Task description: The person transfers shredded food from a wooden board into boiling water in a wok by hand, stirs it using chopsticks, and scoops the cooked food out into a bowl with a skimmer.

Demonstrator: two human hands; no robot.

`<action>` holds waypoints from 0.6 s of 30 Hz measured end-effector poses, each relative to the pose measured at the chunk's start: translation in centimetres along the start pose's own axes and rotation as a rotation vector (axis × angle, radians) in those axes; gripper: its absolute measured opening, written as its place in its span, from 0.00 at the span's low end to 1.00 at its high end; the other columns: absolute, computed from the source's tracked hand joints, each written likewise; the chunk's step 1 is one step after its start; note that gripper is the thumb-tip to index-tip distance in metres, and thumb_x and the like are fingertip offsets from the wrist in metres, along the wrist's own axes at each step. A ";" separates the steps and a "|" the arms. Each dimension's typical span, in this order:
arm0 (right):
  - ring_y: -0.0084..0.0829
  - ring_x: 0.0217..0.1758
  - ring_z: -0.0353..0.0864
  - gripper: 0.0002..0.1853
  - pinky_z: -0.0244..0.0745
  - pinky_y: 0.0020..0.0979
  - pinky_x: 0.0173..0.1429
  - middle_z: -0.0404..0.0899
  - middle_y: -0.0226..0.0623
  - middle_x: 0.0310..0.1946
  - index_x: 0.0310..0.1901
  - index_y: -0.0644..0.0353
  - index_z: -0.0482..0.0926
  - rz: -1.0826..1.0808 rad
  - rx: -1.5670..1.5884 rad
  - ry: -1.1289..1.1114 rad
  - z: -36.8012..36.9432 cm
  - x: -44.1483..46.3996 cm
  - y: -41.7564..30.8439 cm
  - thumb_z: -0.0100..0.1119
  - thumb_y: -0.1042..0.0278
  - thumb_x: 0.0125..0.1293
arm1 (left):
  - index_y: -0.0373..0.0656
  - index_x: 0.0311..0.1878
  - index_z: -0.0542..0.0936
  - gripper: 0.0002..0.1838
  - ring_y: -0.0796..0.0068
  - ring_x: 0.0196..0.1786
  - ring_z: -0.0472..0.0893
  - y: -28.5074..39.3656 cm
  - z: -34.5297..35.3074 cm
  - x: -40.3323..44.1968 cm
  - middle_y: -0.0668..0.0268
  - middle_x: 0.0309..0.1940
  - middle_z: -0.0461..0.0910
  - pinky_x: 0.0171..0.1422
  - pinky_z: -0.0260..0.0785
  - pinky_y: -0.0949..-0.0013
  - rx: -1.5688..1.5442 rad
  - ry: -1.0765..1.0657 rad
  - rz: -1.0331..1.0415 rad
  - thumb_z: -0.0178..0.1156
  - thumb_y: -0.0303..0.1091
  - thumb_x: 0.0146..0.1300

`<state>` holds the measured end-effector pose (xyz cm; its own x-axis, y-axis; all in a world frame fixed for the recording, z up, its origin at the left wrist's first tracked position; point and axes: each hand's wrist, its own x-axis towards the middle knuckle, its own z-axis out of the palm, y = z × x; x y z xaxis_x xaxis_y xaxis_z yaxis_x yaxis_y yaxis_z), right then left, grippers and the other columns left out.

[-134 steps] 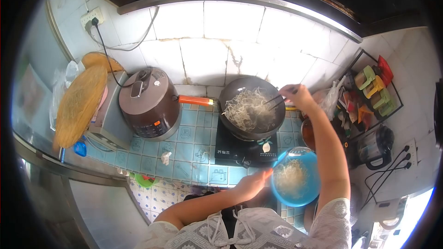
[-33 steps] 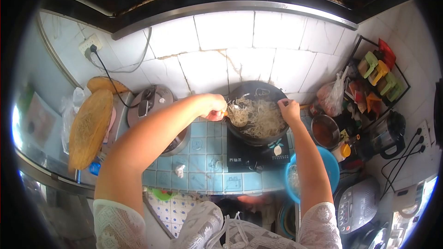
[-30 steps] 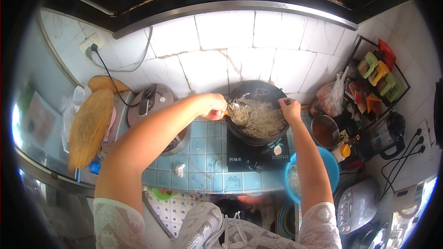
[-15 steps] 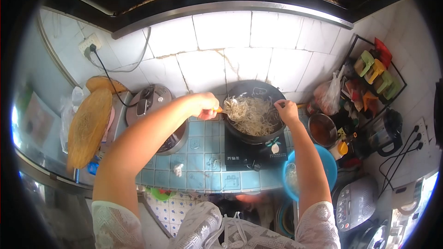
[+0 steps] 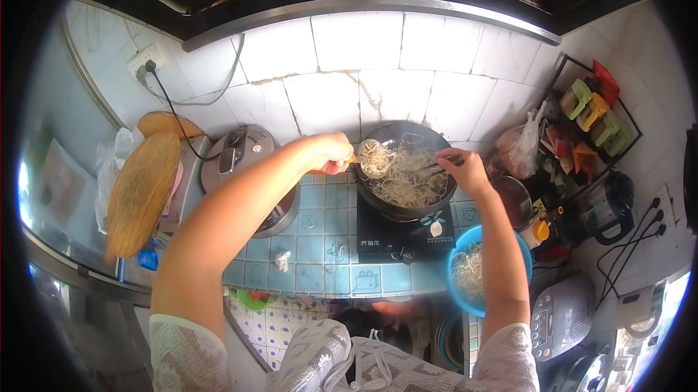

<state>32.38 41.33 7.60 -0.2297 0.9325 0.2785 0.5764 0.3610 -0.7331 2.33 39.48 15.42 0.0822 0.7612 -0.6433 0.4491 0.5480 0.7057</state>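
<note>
I'm watching thru the head cam: L hand [image 5: 334,152] is clenching the orange handle of a round silvery scoop [image 5: 367,171], which is bearing a heap of pale, thread-thin strands [image 5: 411,182] at the L inner side of a round dark-grey wok [image 5: 400,211]. R hand [image 5: 463,169] is pinching thin dark chopsticks [image 5: 433,169], pointing in over the wok. Most strands are lying in the wok; more are sitting in a round sky-blue plastic bowl [image 5: 528,268], partly under the R forearm.

Risks I'm weighing: the heap's looking loose, so a tilt or a chopstick bump could be sending strands over the rim onto the flat black glossy cooktop [image 5: 396,244]. R forearm's hanging over the bowl, so a dropped elbow could be tipping it. Both hands are hovering near the rim; if it's hot, fingers could be getting scalded, tho I can't be judging heat.

Hard to see: chopstick tips are vanishing among strands; L fingertips are curling out of view. L arm's covering much of the squat brown lidded cooker [image 5: 254,141]. Can't tell if scoop's touching wok.
</note>
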 end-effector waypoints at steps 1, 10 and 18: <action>0.31 0.26 0.80 0.09 0.74 0.29 0.34 0.81 0.39 0.24 0.35 0.57 0.82 0.000 -0.002 -0.003 -0.4 -0.2 -0.7 0.62 0.63 0.54 | 0.32 0.31 0.71 0.06 0.82 0.15 0.63 0.2 0.0 0.2 0.63 0.19 0.67 0.16 0.58 0.83 -0.003 -0.001 -0.001 0.45 0.23 0.54; 0.36 0.29 0.80 0.09 0.74 0.31 0.37 0.81 0.41 0.28 0.36 0.52 0.83 -0.038 -0.207 -0.066 2.8 1.3 0.9 0.63 0.61 0.54 | 0.38 0.23 0.68 0.07 0.84 0.13 0.63 4.1 0.5 -0.1 0.68 0.14 0.65 0.14 0.56 0.81 0.388 -0.032 -0.045 0.42 0.23 0.56; 0.24 0.26 0.80 0.11 0.75 0.25 0.32 0.80 0.37 0.27 0.39 0.60 0.81 0.175 0.183 -0.150 4.7 1.0 -0.5 0.60 0.62 0.58 | 0.31 0.37 0.72 0.08 0.91 0.14 0.58 6.4 -1.1 -1.9 0.68 0.18 0.67 0.14 0.52 0.89 0.242 -0.134 -0.276 0.45 0.26 0.62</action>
<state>28.19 42.08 5.31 -0.2610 0.9639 0.0531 0.4693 0.1748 -0.8656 4.04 41.89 21.48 0.0376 0.5360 -0.8434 0.6665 0.6154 0.4208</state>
